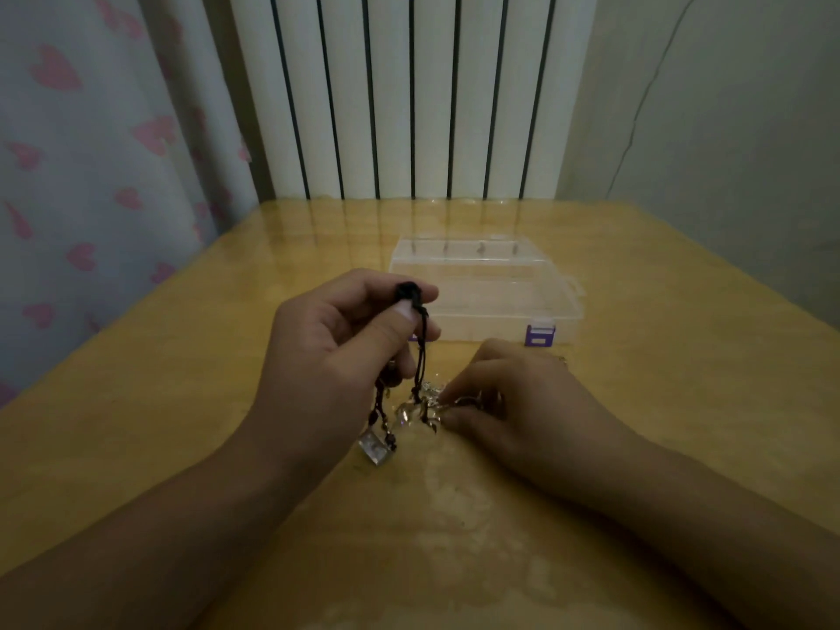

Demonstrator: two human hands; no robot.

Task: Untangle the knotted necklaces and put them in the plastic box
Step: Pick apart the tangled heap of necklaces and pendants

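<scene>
**Working the knot loose above the table**

My left hand (pixel 336 352) pinches the black cord (pixel 420 338) near its top, thumb and forefinger clamped on a dark bunch of it, so the cord hangs down to the tangle (pixel 418 404) resting on the table (pixel 682 402) near its middle. A clear square pendant (pixel 375 447) dangles just below my left hand. My right hand (pixel 513 402) lies low on the table, its fingertips (pixel 447 395) curled in and pinching the silvery chain at the knot.

The plastic box (pixel 486 288) sits past my hands toward the far edge, lid closed as far as I can tell, purple latch (pixel 539 335) facing me.

To do this well, I think I should keep the cord only lightly taut, tease loops apart instead of pulling, and open the box before carrying anything over.
</scene>
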